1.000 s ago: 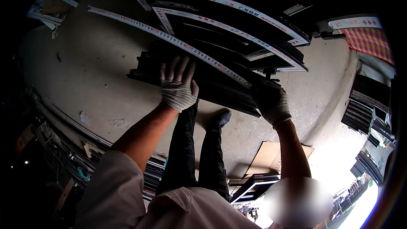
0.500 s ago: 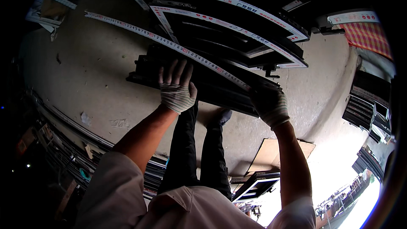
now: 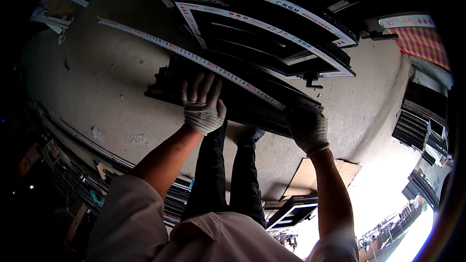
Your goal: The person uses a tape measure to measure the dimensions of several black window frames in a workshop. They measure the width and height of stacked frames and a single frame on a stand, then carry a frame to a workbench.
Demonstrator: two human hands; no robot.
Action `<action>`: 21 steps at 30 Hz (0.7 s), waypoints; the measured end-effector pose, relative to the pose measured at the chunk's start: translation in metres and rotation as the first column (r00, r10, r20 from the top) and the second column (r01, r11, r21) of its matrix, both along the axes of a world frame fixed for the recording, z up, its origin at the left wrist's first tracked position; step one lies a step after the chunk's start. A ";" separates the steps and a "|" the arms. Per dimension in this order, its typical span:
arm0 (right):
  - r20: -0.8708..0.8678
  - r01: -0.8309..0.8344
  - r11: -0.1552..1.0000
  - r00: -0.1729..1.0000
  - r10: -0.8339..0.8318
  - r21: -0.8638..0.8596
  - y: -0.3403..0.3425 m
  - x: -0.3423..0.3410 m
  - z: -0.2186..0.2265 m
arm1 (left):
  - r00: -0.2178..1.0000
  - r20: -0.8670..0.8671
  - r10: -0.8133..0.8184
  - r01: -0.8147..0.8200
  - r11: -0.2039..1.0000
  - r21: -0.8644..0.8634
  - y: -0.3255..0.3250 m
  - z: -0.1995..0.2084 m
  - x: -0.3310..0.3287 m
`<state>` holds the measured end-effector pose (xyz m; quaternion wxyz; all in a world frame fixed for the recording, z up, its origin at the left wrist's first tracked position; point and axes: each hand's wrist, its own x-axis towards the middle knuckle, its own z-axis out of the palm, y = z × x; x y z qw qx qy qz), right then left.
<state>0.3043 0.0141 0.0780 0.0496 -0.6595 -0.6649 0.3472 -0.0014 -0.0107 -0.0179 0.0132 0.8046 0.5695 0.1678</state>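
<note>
A long white tape measure blade (image 3: 213, 66) with dark marks stretches slantwise over a dark metal frame section (image 3: 167, 81). Its free end juts past the section at the far left. My right hand (image 3: 308, 128), in a striped work glove, is closed at the blade's near right end. The tape's case is hidden in shadow under those fingers. My gloved left hand (image 3: 204, 109) lies on the dark section, fingers stretched out and slightly apart, below the blade and not holding it. Just beyond the blade are two black window frames (image 3: 264, 25) edged with white printed film.
A black handle (image 3: 313, 83) sticks out from the nearer frame. Long profiles (image 3: 97, 153) are stacked at the lower left. A cardboard sheet (image 3: 303, 177) lies behind my right forearm. Stacked dark parts (image 3: 417, 116) and checked red cloth (image 3: 420, 43) are at the right.
The tape blade has dipped slightly, mostly along its middle and right part. My left hand has slid a little lower, and the view has shifted slightly.
</note>
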 end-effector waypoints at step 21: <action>0.005 0.019 1.000 1.000 -0.019 0.009 -0.012 -0.007 -0.007 | 0.999 0.015 0.043 -0.042 0.998 -0.053 -0.011 -0.009 -0.002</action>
